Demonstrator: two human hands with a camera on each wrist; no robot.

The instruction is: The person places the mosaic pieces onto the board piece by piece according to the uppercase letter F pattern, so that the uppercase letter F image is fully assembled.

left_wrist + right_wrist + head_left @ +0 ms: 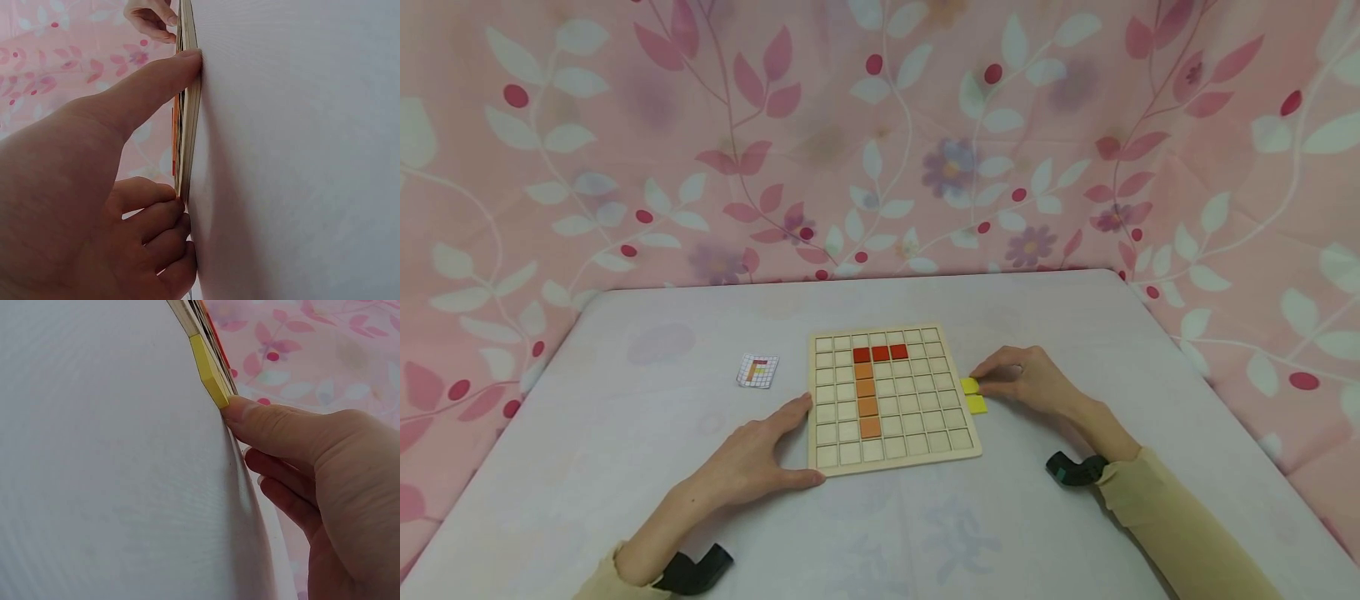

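A square wooden grid board [925,417] lies on the table. Three red tiles [880,353] form a row near its top, and a column of several orange tiles [867,407] runs below the leftmost one. My left hand [748,458] rests at the board's left side, thumb at the near corner and index finger higher along the edge. Beside the board's right edge, my right hand [1033,382] pinches a yellow tile [970,386] between thumb and fingers. Another yellow tile [976,405] lies just nearer, against the board. In the right wrist view, the thumb touches the yellow piece's [210,374] end.
A small paper card [757,372] with a coloured grid pattern lies left of the board. The table has a white cloth [910,533]. Behind it hangs a pink floral curtain [820,142]. Black wrist devices [696,571] show at both sleeves.
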